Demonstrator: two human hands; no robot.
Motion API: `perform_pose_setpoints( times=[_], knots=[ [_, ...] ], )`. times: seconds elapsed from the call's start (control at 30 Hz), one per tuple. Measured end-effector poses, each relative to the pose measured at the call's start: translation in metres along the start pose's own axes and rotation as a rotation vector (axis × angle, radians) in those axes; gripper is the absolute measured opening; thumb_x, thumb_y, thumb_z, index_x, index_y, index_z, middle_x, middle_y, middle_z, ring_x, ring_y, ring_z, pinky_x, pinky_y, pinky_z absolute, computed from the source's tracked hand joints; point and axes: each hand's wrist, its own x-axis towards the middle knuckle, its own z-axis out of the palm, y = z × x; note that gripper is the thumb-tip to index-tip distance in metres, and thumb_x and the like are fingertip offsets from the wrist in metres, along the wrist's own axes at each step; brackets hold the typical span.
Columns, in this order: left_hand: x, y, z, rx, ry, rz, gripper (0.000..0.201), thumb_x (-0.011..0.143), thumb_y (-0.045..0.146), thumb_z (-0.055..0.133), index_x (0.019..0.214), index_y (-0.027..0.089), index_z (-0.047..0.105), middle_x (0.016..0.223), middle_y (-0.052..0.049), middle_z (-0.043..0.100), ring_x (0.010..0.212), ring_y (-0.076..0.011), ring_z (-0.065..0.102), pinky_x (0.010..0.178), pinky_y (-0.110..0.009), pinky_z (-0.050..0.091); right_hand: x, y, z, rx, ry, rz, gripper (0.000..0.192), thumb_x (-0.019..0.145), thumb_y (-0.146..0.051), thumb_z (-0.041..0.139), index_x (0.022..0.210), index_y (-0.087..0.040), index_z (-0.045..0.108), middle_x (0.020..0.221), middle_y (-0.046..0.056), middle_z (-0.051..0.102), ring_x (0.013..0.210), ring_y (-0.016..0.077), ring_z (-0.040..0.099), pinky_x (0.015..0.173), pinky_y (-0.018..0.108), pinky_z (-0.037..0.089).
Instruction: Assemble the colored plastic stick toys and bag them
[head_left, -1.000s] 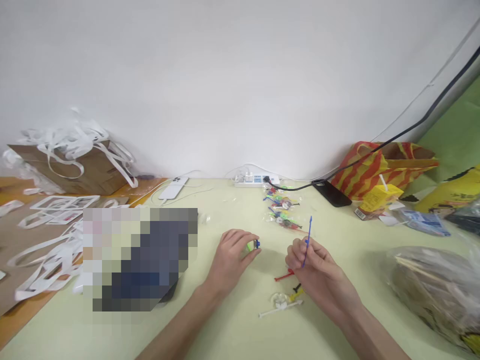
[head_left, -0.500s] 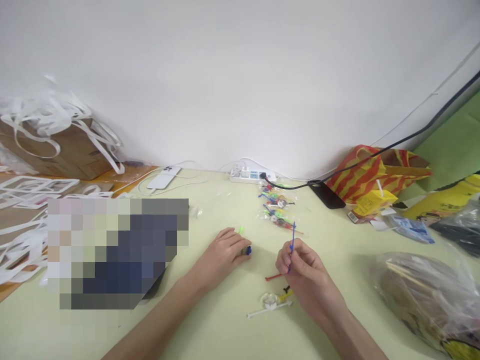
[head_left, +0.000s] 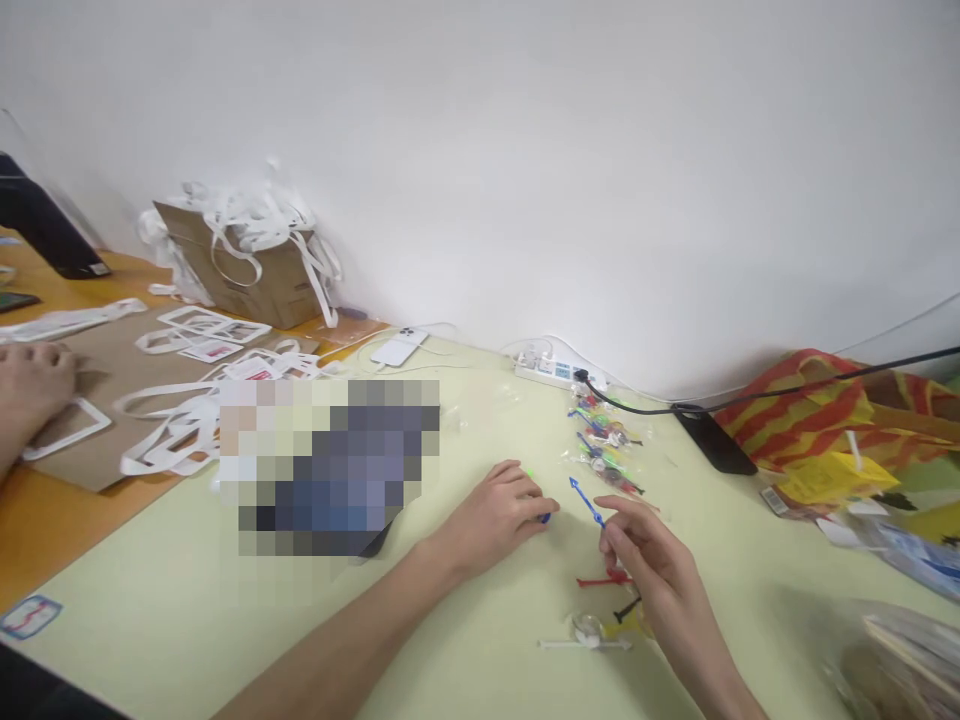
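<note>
Two bare hands work above a pale green surface (head_left: 450, 650). The right hand (head_left: 660, 570) holds a blue stick (head_left: 586, 502) with an arrow-shaped tip, its thumb and fingers pinching the lower end while the index finger reaches out free; the stick leans up and away toward the left. The left hand (head_left: 491, 520) lies low over the surface with its fingers bent over a small blue part (head_left: 545, 517), which shows just below the index fingertip; whether they pinch it I cannot tell, since the hand hides most of it. A bright green bit (head_left: 530, 472) peeks out just past those fingers. Below the right hand's fingers lies a red piece (head_left: 595, 581), and nearer the person are a black-ended piece (head_left: 627, 609), a clear round piece (head_left: 587, 630) and a white rod (head_left: 555, 645), the round piece beside the rod. Beyond the hands, small clear packets of coloured parts (head_left: 611, 465) sit in front of a power strip (head_left: 555, 371), with a black phone (head_left: 716, 440) to their right. Far left, another person's hand (head_left: 34, 385) rests near a white strap loop (head_left: 75, 430).
</note>
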Motion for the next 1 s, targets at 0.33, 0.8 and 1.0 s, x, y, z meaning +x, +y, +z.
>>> perform_pose_setpoints(
  times=[0.33,0.8,1.0],
  knots=[
    [-0.003,0.003,0.003,0.009,0.000,-0.055,0.014,0.090,0.017,0.066,0.102,0.023,0.064,0.091,0.000,0.072,0.096,-0.0165,0.067,0.117,-0.042,0.033,0.027,0.026,0.007,-0.684,0.088,-0.311,0.026,0.097,-0.029,0.045,0.102,-0.025,0.071,0.090,0.003,0.075,0.088,0.0249,0.067,0.095,0.045,0.036],
    [0.002,0.000,0.006,0.024,-0.001,-0.152,0.020,0.088,0.032,0.074,0.102,0.024,0.062,0.099,-0.001,0.073,0.108,-0.0219,0.063,0.117,-0.053,0.031,0.021,0.014,0.000,-0.861,0.118,-0.577,0.013,0.095,-0.030,0.059,0.096,-0.024,0.071,0.073,0.001,0.074,0.077,0.0210,0.066,0.100,0.047,0.030],
    [0.004,0.005,0.001,0.011,-0.005,-0.179,0.029,0.086,0.030,0.076,0.111,0.024,0.062,0.114,-0.003,0.071,0.112,-0.0222,0.061,0.117,-0.052,0.032,0.012,0.019,-0.038,-0.848,0.252,-0.579,0.021,0.092,-0.041,0.065,0.083,-0.024,0.073,0.066,0.000,0.070,0.070,0.0197,0.062,0.092,0.044,0.033]
  ],
)
